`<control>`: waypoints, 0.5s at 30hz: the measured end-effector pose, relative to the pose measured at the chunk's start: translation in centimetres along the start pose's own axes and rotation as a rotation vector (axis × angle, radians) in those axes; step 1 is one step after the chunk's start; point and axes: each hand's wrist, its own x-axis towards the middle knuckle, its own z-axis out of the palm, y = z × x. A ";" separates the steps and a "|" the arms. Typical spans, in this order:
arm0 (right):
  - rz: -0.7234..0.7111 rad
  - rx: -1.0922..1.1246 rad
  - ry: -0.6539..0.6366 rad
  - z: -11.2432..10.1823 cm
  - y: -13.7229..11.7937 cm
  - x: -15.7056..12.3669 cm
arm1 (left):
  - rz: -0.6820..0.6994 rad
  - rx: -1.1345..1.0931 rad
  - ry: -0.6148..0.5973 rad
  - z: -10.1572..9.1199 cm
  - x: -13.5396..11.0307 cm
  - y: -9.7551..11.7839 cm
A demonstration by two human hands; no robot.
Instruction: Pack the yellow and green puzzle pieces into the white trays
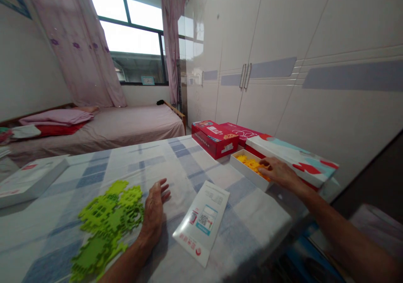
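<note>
My left hand [156, 203] rests on the checked tablecloth with its fingers apart, holding nothing. Just left of it lies a loose pile of green plastic interlocking pieces [115, 218], flat and notched along their edges. On the right, my right hand [278, 171] reaches over a white open box [256, 179] of yellow pieces [248, 162]. Its fingertips are down among the yellow pieces at the box's near right end, and whether they grip one is hidden. Between my hands lies a white printed leaflet [204, 222] with a QR code.
Behind the white box stand a red carton [215, 139] and a long red and white box [292, 159]. A flat white box lid [31, 180] lies at the table's left. Beyond the table are a bed [135, 123] and white wardrobes [233, 39].
</note>
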 end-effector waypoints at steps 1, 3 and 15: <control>-0.023 0.009 0.000 0.3 -0.2 0.0 | -0.002 0.012 -0.006 0.0 0.0 0.0; -0.076 0.024 0.004 0.6 -0.8 0.4 | -0.005 0.028 -0.013 -0.1 0.0 0.0; -0.097 -0.061 -0.080 -0.2 -0.5 -0.2 | 0.012 0.052 -0.042 -0.1 -0.1 0.0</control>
